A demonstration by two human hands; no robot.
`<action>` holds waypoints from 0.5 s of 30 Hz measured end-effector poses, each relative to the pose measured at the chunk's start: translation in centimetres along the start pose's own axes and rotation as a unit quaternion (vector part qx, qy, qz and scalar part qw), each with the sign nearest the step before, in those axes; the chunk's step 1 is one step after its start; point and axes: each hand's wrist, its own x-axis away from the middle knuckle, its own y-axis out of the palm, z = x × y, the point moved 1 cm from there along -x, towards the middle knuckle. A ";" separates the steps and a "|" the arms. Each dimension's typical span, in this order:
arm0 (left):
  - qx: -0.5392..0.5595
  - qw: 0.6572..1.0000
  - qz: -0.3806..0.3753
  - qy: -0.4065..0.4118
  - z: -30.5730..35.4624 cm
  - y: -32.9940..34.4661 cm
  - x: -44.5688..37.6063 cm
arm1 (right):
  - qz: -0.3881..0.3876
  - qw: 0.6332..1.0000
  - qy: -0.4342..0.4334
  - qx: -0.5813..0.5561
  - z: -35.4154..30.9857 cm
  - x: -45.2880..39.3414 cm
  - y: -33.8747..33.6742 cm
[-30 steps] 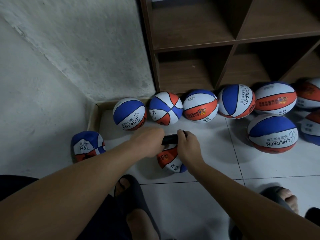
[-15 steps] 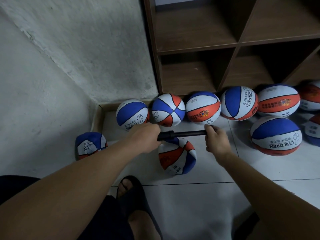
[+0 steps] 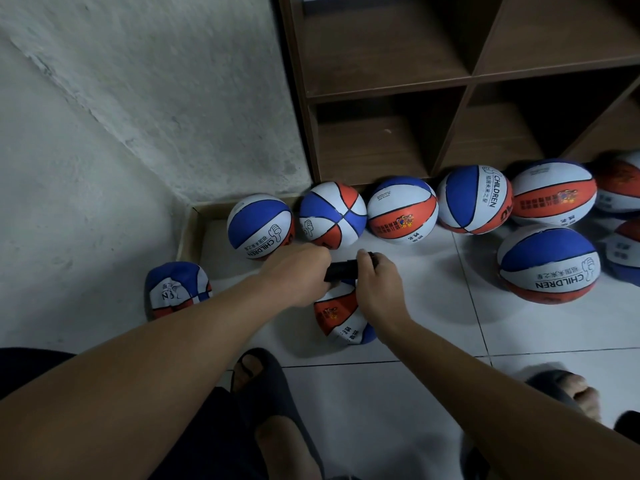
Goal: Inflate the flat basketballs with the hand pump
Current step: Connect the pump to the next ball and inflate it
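A black hand pump [image 3: 341,270] lies level above a partly flat red, white and blue basketball [image 3: 341,317] on the tiled floor. My left hand [image 3: 298,275] grips the pump's barrel end. My right hand [image 3: 377,282] grips its handle, pushed in close to the left hand, so only a short piece of pump shows between them. The needle and the ball's valve are hidden under my hands. A second flat, crumpled ball [image 3: 176,289] leans against the wall at the left.
Several round inflated balls [image 3: 401,209] line the foot of a brown wooden shelf unit [image 3: 467,77]; another [image 3: 549,263] sits at the right. A rough white wall [image 3: 104,133] closes the left side. My sandalled feet [image 3: 273,410] stand at the bottom.
Half a second ago the pump handle was pulled out to the right with its rod showing. My right hand has pushed it back in toward my left hand.
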 end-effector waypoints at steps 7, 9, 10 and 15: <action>0.030 1.000 0.007 0.007 0.1 -0.1 -0.1 | -0.026 0.999 -0.029 0.009 -0.3 -0.7 -1.2; 0.026 1.000 -0.004 -0.002 -0.1 0.0 -0.2 | -0.040 0.999 -0.024 0.021 0.4 -1.5 -2.0; 0.023 1.000 -0.010 -0.009 -0.4 0.1 -0.3 | -0.032 0.999 -0.015 0.019 0.8 -2.1 -2.8; 0.010 0.999 -0.027 -0.046 -2.5 0.1 -0.2 | -0.001 0.999 0.051 0.007 2.8 -5.5 -7.5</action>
